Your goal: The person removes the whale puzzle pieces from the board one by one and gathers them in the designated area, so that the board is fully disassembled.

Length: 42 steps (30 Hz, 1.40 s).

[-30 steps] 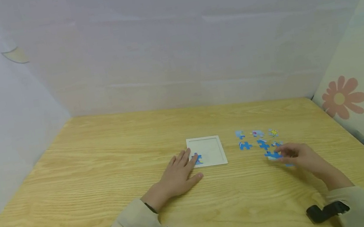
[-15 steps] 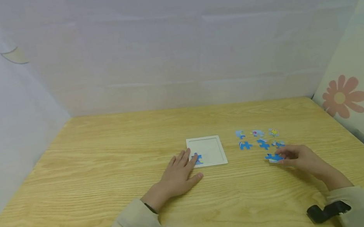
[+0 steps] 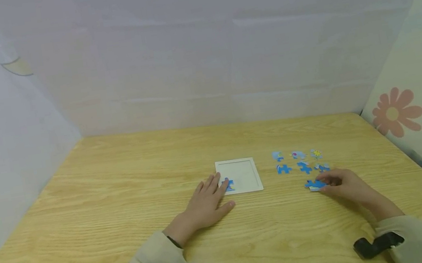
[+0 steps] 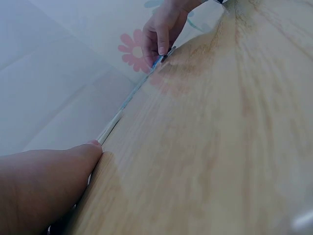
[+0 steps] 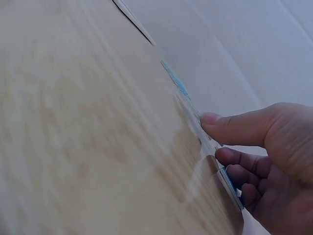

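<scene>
My left hand (image 3: 205,202) lies flat with fingers spread over the left edge of a white square puzzle tray (image 3: 259,174). Its index finger touches a blue jigsaw piece (image 3: 230,187) in the tray's lower left corner. To the right, my right hand (image 3: 343,184) pinches a blue and white jigsaw piece (image 3: 314,185) between thumb and fingers, low over the table. The left wrist view shows the left thumb (image 4: 83,152) at the tray's edge. In the right wrist view, the right thumb (image 5: 232,128) and curled fingers hide part of the piece.
Loose jigsaw pieces lie in two rows beyond the right hand, among them a sun piece (image 3: 316,153), a pale blue piece (image 3: 278,155) and a blue piece (image 3: 304,167). The wooden table (image 3: 149,159) is bordered by pale patterned walls (image 3: 168,65).
My right hand has shifted slightly left, and the pinched jigsaw piece has moved left and nearer to me with it. My left hand stays on the tray.
</scene>
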Available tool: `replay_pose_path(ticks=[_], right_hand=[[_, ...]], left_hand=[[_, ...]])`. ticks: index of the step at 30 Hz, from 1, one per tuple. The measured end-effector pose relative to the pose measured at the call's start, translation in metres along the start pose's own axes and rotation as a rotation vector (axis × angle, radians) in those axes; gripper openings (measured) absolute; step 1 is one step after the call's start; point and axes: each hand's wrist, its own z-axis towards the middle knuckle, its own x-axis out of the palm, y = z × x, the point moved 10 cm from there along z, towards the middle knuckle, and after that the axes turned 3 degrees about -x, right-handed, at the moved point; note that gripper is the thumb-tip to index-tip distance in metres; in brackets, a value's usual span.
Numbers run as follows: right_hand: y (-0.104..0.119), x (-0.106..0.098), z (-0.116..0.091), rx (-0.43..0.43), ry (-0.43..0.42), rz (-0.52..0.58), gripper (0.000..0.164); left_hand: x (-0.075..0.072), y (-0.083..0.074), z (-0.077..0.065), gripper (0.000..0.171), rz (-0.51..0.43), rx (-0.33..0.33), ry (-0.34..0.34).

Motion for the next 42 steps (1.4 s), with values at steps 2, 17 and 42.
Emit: replay_pose_path(ticks=[2,17,42], right_hand=[[-0.001,0.001,0.001,0.006,0.001,-0.007,0.03],[-0.003,0.001,0.003,0.062,-0.013,0.036,0.034],[0.035,-0.009,0.018,-0.07,-0.051,-0.007,0.034]], left_hand=[[0.0,0.001,0.0,0.063,0.0,-0.001,0.001],[0.003,0.003,0.0,0.064,-0.002,-0.008,0.006],[-0.003,-0.001,-0.001,0.063,-0.01,0.002,-0.001]])
